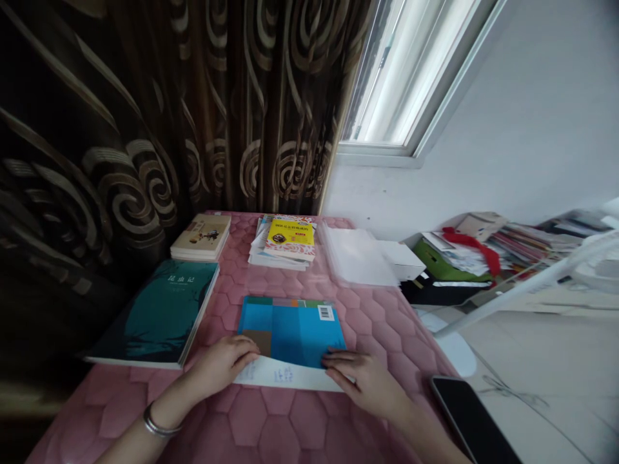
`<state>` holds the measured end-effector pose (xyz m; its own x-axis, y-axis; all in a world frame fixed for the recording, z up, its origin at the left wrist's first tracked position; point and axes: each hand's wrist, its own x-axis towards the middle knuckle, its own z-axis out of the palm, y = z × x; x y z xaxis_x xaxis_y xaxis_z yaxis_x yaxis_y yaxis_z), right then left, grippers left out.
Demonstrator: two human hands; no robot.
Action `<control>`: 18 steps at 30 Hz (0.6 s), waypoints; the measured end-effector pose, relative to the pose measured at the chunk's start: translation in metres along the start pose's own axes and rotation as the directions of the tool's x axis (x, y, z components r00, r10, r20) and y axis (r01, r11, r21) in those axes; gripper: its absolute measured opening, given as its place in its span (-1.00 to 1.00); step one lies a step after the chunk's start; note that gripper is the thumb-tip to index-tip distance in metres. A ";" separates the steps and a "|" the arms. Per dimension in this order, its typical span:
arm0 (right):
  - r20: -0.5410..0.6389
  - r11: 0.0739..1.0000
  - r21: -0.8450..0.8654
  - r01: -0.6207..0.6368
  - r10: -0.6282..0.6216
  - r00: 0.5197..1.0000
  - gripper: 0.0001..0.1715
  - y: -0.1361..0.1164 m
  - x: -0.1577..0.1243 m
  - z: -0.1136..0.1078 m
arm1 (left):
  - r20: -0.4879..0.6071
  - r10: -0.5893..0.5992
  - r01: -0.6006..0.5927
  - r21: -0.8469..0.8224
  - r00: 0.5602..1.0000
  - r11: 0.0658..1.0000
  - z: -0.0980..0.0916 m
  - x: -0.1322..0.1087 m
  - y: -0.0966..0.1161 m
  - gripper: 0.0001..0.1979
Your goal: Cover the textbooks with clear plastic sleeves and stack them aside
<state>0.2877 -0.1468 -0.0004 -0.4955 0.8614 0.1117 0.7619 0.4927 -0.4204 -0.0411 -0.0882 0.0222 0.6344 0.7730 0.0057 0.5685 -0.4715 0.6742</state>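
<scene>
A blue book (300, 328) lies on the pink quilted table cover, a barcode label at its upper right. Its near edge bows up, and below it shows a white page strip (285, 375) with blue handwriting. My left hand (227, 361), a silver bangle on its wrist, has its fingers curled over the book's near left edge. At the near right edge, my right hand (360, 377) holds the book with fingers on the blue cover and thumb lower, by the white strip. What lies under the fingertips is hidden.
Left are a large dark green book (164, 312) and a beige book stack (202, 237). Behind lie a yellow-topped stack (290, 237) and clear plastic sheets (358, 256). A phone (471, 419) rests at the near right. Beyond the right edge stands a white fan (522, 283).
</scene>
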 end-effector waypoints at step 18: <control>-0.420 0.943 -0.333 -0.001 -0.147 0.896 -0.61 -0.059 0.113 0.013 | -0.405 -0.514 0.241 -0.558 0.756 0.794 -0.003 0.072 -0.030 -0.86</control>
<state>0.1811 -0.0808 0.0251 -0.3809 0.7508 0.5397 0.8580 0.5045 -0.0963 -0.0137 -0.0174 0.0044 -0.0242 0.9988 -0.0432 0.3121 0.0486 0.9488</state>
